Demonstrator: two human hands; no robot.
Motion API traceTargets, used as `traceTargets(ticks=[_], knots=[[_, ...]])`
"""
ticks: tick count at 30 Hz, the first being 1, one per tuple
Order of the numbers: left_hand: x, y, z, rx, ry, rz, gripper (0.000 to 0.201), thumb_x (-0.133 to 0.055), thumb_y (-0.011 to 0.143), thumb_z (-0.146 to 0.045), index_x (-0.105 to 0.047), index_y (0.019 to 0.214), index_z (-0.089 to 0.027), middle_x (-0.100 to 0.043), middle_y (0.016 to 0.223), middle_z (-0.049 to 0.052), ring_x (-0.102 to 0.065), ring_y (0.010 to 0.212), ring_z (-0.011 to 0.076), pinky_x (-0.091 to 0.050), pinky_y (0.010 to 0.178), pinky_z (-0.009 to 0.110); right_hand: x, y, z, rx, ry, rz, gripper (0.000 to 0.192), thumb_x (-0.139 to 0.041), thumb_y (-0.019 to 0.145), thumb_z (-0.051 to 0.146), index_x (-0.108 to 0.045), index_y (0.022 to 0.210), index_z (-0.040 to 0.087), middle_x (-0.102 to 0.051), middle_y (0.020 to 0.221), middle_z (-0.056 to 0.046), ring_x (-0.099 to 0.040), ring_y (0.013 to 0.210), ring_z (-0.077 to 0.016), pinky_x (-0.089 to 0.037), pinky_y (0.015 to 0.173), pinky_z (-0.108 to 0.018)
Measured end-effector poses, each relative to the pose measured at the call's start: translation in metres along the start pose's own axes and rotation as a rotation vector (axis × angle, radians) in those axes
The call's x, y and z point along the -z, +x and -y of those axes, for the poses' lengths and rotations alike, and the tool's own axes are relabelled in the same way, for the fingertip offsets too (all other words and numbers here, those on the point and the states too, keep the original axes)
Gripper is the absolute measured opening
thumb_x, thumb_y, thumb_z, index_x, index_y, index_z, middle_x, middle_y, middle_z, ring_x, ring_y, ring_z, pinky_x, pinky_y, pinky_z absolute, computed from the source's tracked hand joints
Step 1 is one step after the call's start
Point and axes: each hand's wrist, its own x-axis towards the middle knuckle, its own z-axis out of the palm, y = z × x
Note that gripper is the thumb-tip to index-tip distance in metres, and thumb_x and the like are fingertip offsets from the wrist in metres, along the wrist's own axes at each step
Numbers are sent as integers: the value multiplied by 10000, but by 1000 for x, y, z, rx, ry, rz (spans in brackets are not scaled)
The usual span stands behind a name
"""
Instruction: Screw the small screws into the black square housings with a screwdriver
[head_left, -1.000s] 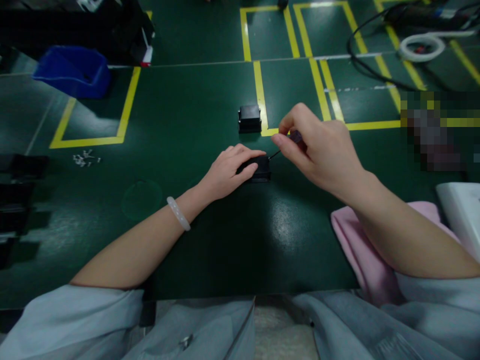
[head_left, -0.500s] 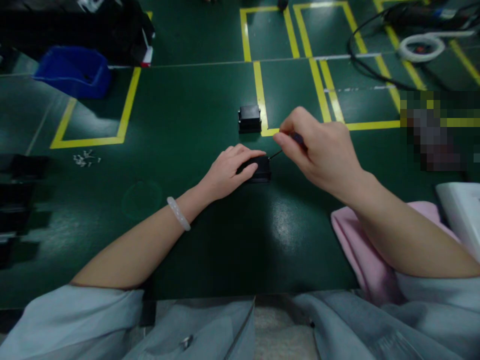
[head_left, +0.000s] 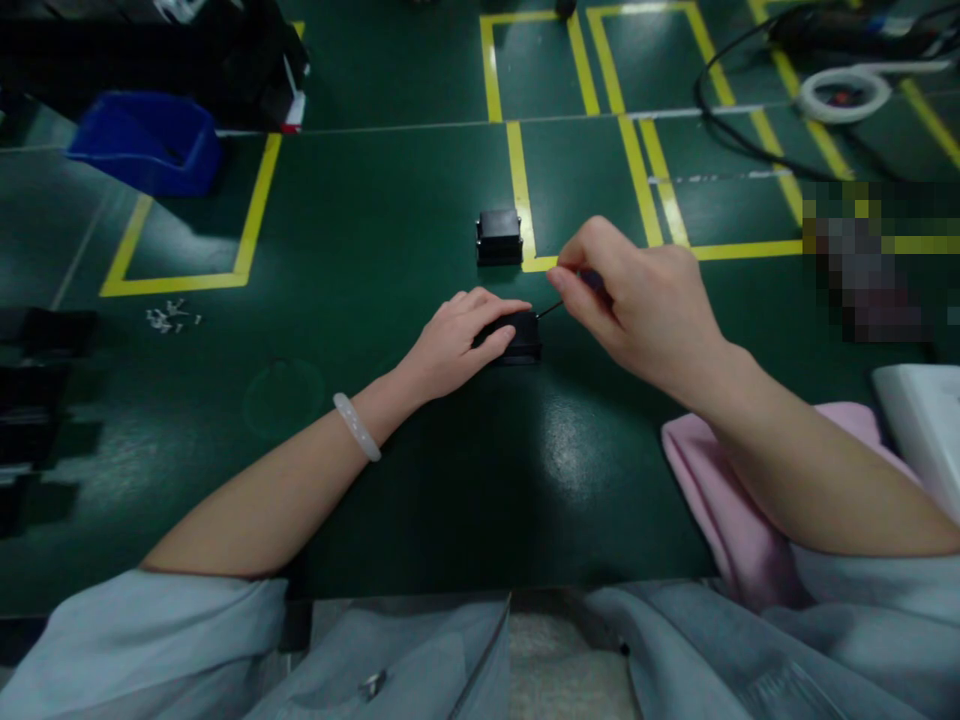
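The right hand grips a thin tool, maybe a screwdriver, its tip at a small black box's corner. The left hand holds that box on the green table. Another black box sits just behind.

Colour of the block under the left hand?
Black: the block shows best in the head view, partly covered by the left hand.

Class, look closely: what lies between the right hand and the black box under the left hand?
In the head view, a thin tool shaft runs from the right hand to the black box.
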Motion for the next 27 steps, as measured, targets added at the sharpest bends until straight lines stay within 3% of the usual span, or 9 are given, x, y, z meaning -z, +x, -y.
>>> traceTargets(ticks=[5,11,17,23,27], knots=[[0,0,0,4,-1,-2,404,-373,982,-355,-537,1321,-208,-591,1124,59,-516,1019,205,-390,893,340,0,1,1,-3,40,-29,301,-290,967,312,-518,1088,157,-637,810,-41,-586,624,-136,-358,567,-276],[-1,0,1,-10,3,-11,403,-375,979,-364,-539,1316,-215,-587,1115,59,-518,1017,205,-393,900,345,-1,0,0,30,23,-15,416,-253,981,452,-556,1004,167,-585,687,-9,-547,560,-116,-326,529,-256],[0,0,0,-3,1,-6,402,-374,979,-355,-543,1313,-209,-593,1116,61,-519,1017,207,-394,895,346,-2,0,0,6,49,-47,326,-274,977,330,-530,1086,160,-650,810,-42,-603,642,-137,-356,565,-269],[-1,0,2,-4,5,-18,394,-380,977,-360,-538,1313,-229,-590,1116,54,-516,1012,205,-393,902,346,-1,-1,0,39,39,-23,433,-224,989,446,-558,1007,172,-583,681,0,-520,551,-97,-312,537,-248],[0,0,0,3,1,-4,399,-372,980,-354,-539,1316,-216,-592,1120,57,-513,1016,206,-392,897,343,-1,-1,0,20,22,-42,393,-232,991,387,-555,1052,171,-613,724,-12,-550,577,-111,-322,542,-255]])
